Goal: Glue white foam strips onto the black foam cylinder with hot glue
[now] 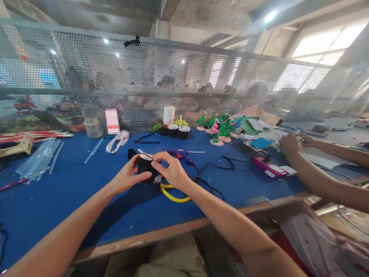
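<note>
A small black-wrapped cup (145,166) with a white inside is held upright just over the blue table. My left hand (129,172) wraps its left side, with the thumb across the front. At the cup's right rim, my right hand (170,168) is closed in a pinch; a thin black strand arches over the opening towards those fingers. Yellow-handled scissors (175,195) lie under and beside my right hand, partly hidden. Behind it rests a blue glue gun (179,154) with a clear glue stick in it. A black clump (132,153) sits behind my left hand.
Black cups with handles (183,132), stacked white cups (169,114) and pliers (144,138) stand or lie towards the mesh screen. Glue sticks (39,159) lie left. Green and pink craft pieces (223,129) are right of centre. A co-worker's hands (291,143) work at right, near a magenta device (269,168) and cables.
</note>
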Motion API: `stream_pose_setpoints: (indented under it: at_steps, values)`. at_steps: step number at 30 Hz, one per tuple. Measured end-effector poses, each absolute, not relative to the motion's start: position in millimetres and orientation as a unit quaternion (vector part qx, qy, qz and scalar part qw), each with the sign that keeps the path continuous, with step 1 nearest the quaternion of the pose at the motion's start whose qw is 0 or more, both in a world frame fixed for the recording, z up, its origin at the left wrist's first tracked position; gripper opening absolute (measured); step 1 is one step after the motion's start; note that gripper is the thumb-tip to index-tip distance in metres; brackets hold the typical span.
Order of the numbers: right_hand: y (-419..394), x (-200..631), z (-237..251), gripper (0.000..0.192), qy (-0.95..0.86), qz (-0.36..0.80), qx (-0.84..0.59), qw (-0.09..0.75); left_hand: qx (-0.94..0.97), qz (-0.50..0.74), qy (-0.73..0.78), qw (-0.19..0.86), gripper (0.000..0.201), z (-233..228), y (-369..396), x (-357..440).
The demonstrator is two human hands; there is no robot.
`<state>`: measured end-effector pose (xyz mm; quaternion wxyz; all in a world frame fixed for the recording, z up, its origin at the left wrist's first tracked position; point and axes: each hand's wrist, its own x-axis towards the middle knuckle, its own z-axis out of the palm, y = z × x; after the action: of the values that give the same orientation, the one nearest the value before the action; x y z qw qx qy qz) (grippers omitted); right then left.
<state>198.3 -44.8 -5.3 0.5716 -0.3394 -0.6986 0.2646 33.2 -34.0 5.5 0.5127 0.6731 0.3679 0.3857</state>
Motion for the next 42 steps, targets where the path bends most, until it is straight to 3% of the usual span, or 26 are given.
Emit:
stream_pose_setpoints:
  at_steps: [3, 9, 12, 17, 22, 28, 30, 35, 40, 42]
  values:
    - [-45, 200, -3, 0.015, -0.679, 0.316, -0.341, 0.569, 0.69, 0.427, 0.385, 0.439, 0.062, 7, -28, 27]
    - [-44, 207, 7, 0.024, -0.526, 0.618, -0.276, 0.515, 0.682, 0.502, 0.433, 0.308, 0.032, 17, -22, 18]
    - [-42, 210, 8, 0.023, -0.46, 0.682, -0.255, 0.508, 0.65, 0.53, 0.501, 0.213, 0.025, 20, -21, 14]
    - [-35, 212, 5, 0.016, -0.412, 0.697, -0.268, 0.522, 0.638, 0.572, 0.489, 0.164, 0.018, 23, -25, 14]
    - [-32, 210, 4, 0.019, -0.405, 0.683, -0.288, 0.535, 0.724, 0.479, 0.428, 0.251, 0.021, 21, -38, 23]
    - [-34, 211, 5, 0.021, -0.427, 0.667, -0.286, 0.54, 0.77, 0.303, 0.356, 0.434, 0.031, 21, -42, 27]
    - [-35, 212, 5, 0.024, -0.429, 0.67, -0.279, 0.538, 0.766, 0.294, 0.362, 0.442, 0.035, 23, -37, 23]
    - [-38, 213, 4, 0.027, -0.467, 0.665, -0.287, 0.507, 0.682, 0.45, 0.452, 0.358, 0.027, 23, -19, 11]
    - [-41, 210, 2, 0.028, -0.504, 0.653, -0.283, 0.49, 0.701, 0.415, 0.56, 0.15, 0.022, 20, -11, 3]
    - [-40, 211, 1, 0.029, -0.514, 0.636, -0.288, 0.499, 0.695, 0.427, 0.561, 0.137, 0.017, 22, -12, 2]
